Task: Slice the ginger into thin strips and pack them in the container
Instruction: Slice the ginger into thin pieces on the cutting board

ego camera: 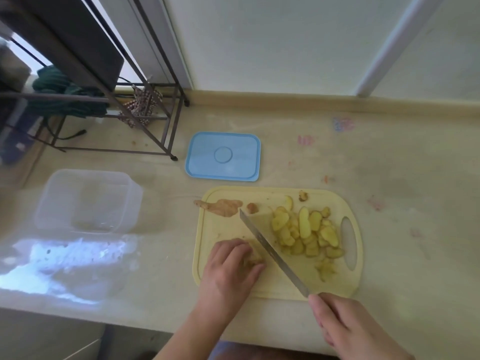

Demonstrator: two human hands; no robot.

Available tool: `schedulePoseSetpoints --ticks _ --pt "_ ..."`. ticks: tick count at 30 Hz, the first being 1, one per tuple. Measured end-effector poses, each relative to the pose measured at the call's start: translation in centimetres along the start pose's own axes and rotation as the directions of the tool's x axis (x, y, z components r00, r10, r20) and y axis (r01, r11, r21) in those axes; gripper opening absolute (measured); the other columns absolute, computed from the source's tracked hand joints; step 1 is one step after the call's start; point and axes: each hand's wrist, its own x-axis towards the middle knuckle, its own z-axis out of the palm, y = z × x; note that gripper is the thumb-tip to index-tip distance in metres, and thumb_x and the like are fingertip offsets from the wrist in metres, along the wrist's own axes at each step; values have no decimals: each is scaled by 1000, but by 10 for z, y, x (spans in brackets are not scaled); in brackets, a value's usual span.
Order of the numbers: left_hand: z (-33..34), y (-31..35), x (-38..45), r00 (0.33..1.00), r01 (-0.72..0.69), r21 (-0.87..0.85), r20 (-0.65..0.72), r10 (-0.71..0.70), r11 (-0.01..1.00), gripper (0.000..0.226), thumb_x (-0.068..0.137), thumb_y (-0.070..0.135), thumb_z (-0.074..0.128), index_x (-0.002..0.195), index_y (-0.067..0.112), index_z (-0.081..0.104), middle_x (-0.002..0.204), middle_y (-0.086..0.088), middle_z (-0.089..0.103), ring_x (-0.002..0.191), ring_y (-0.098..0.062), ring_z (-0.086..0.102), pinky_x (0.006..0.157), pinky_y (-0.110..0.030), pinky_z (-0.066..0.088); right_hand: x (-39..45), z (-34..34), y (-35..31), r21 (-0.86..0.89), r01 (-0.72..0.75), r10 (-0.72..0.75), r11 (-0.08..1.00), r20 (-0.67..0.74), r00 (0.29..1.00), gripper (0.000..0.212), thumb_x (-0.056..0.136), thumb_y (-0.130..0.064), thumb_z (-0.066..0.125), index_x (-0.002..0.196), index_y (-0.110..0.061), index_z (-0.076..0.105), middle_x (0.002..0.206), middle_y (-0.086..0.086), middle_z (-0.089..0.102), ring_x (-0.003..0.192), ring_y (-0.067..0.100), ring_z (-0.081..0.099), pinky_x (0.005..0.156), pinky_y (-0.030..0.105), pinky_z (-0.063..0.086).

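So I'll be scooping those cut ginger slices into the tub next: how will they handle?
The ginger slices look thin and loosely heaped, so probably light and apt to scatter. Their cut faces seem moist, so they may cling to the knife or to fingers.

No text, label, brand or number could be read anywhere. The beige tabletop [389,162] carried smudged pink and bluish marks [342,124] beyond the pale yellow plastic cutting board [285,281], too blurred to tell as letters. The light blue rectangular plastic lid [222,156] bore only a plain embossed circle.

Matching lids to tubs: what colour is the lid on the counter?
Light blue lid, clear in the head view.
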Motion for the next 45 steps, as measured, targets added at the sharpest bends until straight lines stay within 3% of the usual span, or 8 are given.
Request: schedulePoseSetpoints --ticks 5,8,13,22,28,32,38,45 --pt "1 -6 5 999 -29 9 -29 29 1000 31 86 36 74 100 8 73 104 -1 66 94 -19 62 86 -27 51 12 12 0 -99 113 -111 989 18 994 32 90 -62 35 77 -40 54 77 -20 59 78 -1 56 74 17 44" --pt "2 -4 6 996 -74 19 -49 74 997 27 85 30 77 97 6 75 102 -2 67 92 -21 63 85 -30 52 22 6 -6 -97 47 -38 994 96 995 63 82 -71 25 68 -13 47 55 -6 50 54 5 47 62 31 44" --pt "6 -6 2 995 -74 -20 -65 72 997 24 79 20 82 97 6 74 103 -2 67 95 -21 63 86 -31 53 28 -1 -13 -79 -103 118 992 215 969 58 90 -67 31 65 -18 47 55 -1 54 46 10 47 49 25 41" --pt "8 -8 -1 994 -44 -84 -105 35 995 23 85 26 78 97 7 77 105 2 70 101 -20 64 88 -34 53 -1 13 -31 -216 -99 81 971 -88 993 59 84 -69 25 67 -18 48 66 0 50 64 -3 54 65 17 41" --pt "4 -3 -5 986 -111 -90 -132 98 990 31 97 35 66 95 6 77 105 -1 70 101 -21 64 89 -30 53 -7 21 -9 -404 109 -198 908 -186 962 57 87 -73 26 53 -28 35 46 -6 37 55 -10 47 61 5 36" --pt "4 -3 -9 982 -136 -120 -145 118 984 17 96 31 67 101 16 68 108 5 65 103 -16 62 93 -23 49 -13 18 -14 -362 63 -107 930 -105 989 72 78 -81 14 56 -20 44 59 -8 57 63 -1 56 62 14 39" --pt "6 -6 -12 988 -103 -123 -131 86 987 26 98 29 65 91 5 75 104 2 66 98 -20 63 86 -30 52 -15 21 -14 -549 80 -211 832 -179 961 62 90 -74 17 49 -33 39 37 -4 27 45 -10 44 57 10 36" --pt "7 -4 -10 980 -144 -116 -157 125 983 15 98 27 64 98 13 68 108 5 62 98 -17 60 88 -26 50 -15 17 -25 -464 21 -82 886 -113 990 81 64 -87 -12 58 -23 36 55 -1 50 57 6 50 61 24 40"
